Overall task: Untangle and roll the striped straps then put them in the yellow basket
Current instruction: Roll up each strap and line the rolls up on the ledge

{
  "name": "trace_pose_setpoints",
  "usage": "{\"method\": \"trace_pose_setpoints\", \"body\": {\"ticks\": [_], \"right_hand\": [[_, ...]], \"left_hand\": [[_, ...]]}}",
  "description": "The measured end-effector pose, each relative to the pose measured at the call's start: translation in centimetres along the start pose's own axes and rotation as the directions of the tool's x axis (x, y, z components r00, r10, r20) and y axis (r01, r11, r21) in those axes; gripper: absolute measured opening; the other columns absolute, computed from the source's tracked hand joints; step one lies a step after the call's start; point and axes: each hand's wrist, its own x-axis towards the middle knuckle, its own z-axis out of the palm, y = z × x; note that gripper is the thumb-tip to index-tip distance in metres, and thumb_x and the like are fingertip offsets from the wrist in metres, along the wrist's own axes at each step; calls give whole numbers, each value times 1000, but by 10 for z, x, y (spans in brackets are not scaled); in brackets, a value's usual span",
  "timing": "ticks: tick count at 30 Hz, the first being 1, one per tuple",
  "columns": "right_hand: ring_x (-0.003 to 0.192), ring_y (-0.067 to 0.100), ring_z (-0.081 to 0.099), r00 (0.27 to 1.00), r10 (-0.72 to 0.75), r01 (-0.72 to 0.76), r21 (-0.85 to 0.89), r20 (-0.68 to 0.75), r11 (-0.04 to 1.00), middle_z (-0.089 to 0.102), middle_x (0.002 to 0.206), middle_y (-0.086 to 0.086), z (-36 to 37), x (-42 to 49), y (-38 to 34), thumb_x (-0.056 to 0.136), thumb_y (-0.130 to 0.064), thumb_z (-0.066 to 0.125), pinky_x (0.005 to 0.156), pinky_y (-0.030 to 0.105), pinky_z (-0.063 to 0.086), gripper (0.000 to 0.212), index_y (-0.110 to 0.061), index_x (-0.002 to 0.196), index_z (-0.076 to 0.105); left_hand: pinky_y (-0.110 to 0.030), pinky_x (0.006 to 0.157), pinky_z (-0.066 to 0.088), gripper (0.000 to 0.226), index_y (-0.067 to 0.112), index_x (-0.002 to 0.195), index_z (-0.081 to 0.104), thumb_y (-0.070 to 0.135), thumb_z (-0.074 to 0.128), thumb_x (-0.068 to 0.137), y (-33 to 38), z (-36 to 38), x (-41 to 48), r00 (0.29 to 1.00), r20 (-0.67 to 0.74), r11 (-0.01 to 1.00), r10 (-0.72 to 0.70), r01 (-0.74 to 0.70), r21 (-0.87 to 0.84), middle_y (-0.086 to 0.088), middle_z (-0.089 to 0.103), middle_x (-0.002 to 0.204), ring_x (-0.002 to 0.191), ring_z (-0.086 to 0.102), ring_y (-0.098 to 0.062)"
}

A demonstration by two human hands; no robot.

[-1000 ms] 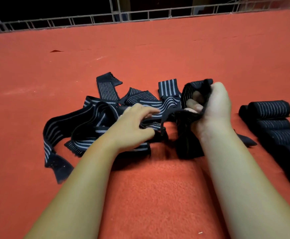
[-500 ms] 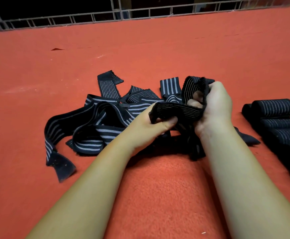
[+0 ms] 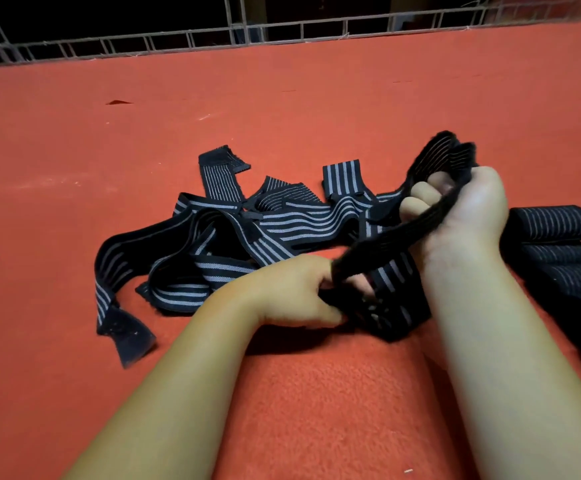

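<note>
1. Since the earlier frame, the left hand [image 3: 294,294] has drawn back toward the wearer, pulling the held strap [image 3: 398,233] out into a taut diagonal span; the right hand [image 3: 464,206] has risen slightly.
2. Surface: red felt-like cloth [image 3: 316,403] covers the whole work area, nearest the wearer and outward past the strap pile.
3. Left hand: just near-side of the strap pile [image 3: 233,233], fingers curled closed, pinching the lower end of the held strap.
4. Right hand: to the right of the strap pile, closed in a fist around the strap's upper loop, which stands above the knuckles.
5. Strap pile: tangled black straps with grey stripes, lying flat on the cloth.
6. Rolled straps [image 3: 552,223]: stacked right of the pile, behind the right wrist.
7. Room: a wire grid fence [image 3: 282,32] borders the far edge of the cloth, beyond the pile; darkness behind it.
</note>
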Motion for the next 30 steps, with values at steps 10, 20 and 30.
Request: {"method": "trace_pose_setpoints", "body": {"ticks": [10,20,30], "right_hand": [[45,10,25,999,42,-29,-324,33,945,37,66,-6,-8,13,14,106,-34,46,38,20,19,29,-23,78,45],[43,11,29,993,28,27,-462,111,887,48,74,-1,-7,13,23,95,-23,62,38,20,24,22,-26,75,52],[43,8,29,981,90,-8,-428,172,904,50,87,-1,-4,12,21,99,-24,62,36,19,24,11,-20,102,52]], "left_hand": [[-45,102,59,31,22,105,79,48,62,107,-3,-56,18,845,-450,947,-289,183,-264,1,81,100,91,73,-13],[-38,87,46,32,3,132,55,10,51,101,-65,-98,80,627,-549,687,-552,716,127,-15,65,129,114,63,-37],[-28,71,50,10,24,102,63,17,68,98,-57,-118,64,462,-836,938,-296,305,-164,-1,70,100,89,69,-24]]}}
